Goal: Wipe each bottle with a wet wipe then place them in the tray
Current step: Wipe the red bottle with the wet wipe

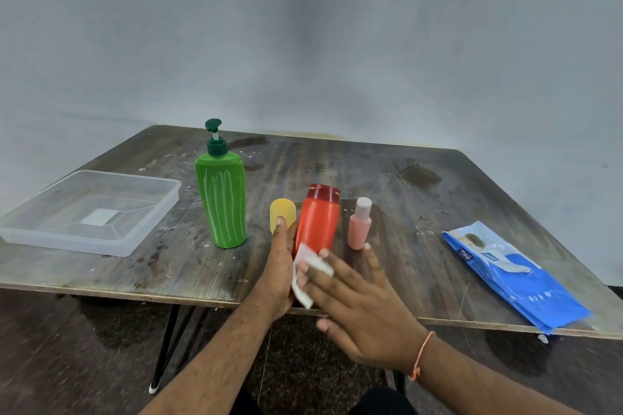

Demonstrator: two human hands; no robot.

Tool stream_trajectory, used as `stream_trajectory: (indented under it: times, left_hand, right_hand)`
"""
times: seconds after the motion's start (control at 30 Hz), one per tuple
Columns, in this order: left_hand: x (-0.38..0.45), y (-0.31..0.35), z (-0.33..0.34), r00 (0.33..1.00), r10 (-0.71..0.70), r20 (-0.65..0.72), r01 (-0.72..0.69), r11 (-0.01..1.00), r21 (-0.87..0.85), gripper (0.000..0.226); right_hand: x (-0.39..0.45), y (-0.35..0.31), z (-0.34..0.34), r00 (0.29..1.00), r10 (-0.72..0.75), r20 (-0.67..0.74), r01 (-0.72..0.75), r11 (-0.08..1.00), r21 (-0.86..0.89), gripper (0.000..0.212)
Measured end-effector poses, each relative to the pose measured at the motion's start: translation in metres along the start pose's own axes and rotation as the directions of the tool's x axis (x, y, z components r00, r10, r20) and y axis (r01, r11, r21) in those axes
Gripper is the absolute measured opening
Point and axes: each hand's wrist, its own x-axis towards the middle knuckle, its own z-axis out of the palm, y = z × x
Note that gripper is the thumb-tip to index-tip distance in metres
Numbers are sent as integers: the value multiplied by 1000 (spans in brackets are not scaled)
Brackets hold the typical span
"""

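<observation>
While my left hand (278,266) gripped the orange bottle (317,222) at the bench (421,212) edge, my right hand (357,307), fingers spread, pressed the wipe (312,274) on it; pressing too hard could tip it onto the pink bottle (359,226)

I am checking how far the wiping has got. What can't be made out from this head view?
- Lower part of the orange bottle with red cap: hidden by both hands and the white wet wipe.
- Yellow bottle's base: behind the left hand.
- Blue wipes pack's print: too small.
</observation>
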Motion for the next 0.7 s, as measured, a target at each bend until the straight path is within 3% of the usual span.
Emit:
stream_trajectory:
  times: [0.07,0.17,0.37,0.47,0.53,0.7]
  left_hand:
    - [1,1,0,1000,-3,-29,3,1000,1,91]
    - [2,-1,-2,1000,-6,-29,5,999,-36,91]
    - [-2,-4,6,999,0,51,-3,999,49,71]
    - [-4,-5,8,998,27,57,-31,997,69,65]
    - [-7,-4,11,999,28,46,-31,998,56,68]
    - [-9,-1,10,998,-52,-32,54,997,62,85]
  right_hand:
    - [-6,-3,2,997,-75,-1,75,997,-31,66]
    - [-1,8,-1,998,-64,-17,63,996,-67,65]
    - [35,43,-18,959,271,-81,-276,959,-59,67]
    - [46,45,-21,935,339,-104,-343,939,-17,68]
    - [45,38,-17,946,309,-101,-310,951,2,69]
    - [21,11,-4,993,69,-97,-69,998,2,73]
